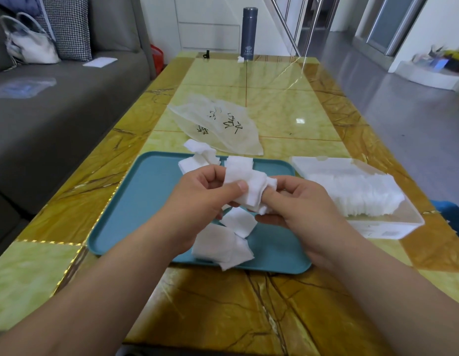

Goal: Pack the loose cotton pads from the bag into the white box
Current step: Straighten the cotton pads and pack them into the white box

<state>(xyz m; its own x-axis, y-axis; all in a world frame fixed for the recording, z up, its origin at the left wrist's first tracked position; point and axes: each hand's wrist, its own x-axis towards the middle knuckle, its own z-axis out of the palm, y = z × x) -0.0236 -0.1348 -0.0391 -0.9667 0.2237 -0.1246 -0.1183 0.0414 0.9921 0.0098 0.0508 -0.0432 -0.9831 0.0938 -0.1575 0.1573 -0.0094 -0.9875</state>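
Note:
Above a teal tray [136,201], my left hand [200,199] and my right hand [300,201] together hold a small bunch of white cotton pads [249,183], thumbs pinching them from the front. More loose pads lie on the tray below my hands [223,245] and at its far edge [197,155]. The white box [385,227] stands to the right of the tray with a row of pads [356,194] standing in it, its lid open behind. The flattened translucent bag [218,124] with black lettering lies beyond the tray.
The tray and box sit on a glossy yellow-brown marble table [287,111]. A dark flask [247,33] stands at the far end. A grey sofa [56,104] with a handbag runs along the left; open floor lies to the right.

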